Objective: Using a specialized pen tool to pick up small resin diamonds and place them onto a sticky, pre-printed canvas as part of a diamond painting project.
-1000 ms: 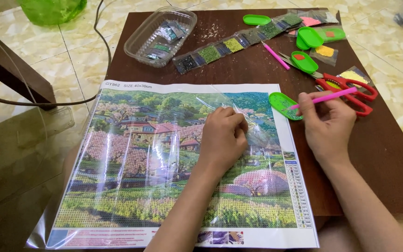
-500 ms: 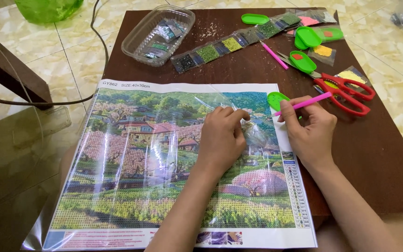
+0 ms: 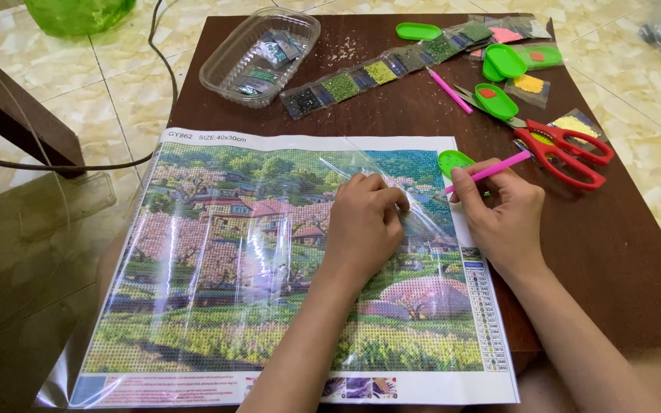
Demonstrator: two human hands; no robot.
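On the dark wooden counter (image 3: 621,252) a landscape canvas (image 3: 216,268) lies flat, and its near edge hangs over the counter's near edge. The left hand (image 3: 365,222) rests on the canvas with its fingers curled around the lifted clear film (image 3: 376,172), probably to keep a sticky patch bare. Just to its right, the right hand (image 3: 503,214) grips a pink pen (image 3: 491,170) like a pencil, its tip low over the canvas near the right edge. A green tray (image 3: 453,160) sits just beyond this hand, close enough for dipping. Farther right are red scissors (image 3: 568,153). Bead packets (image 3: 369,76) and a clear plastic box (image 3: 258,57) stay along the far side, so open room remains to the right.
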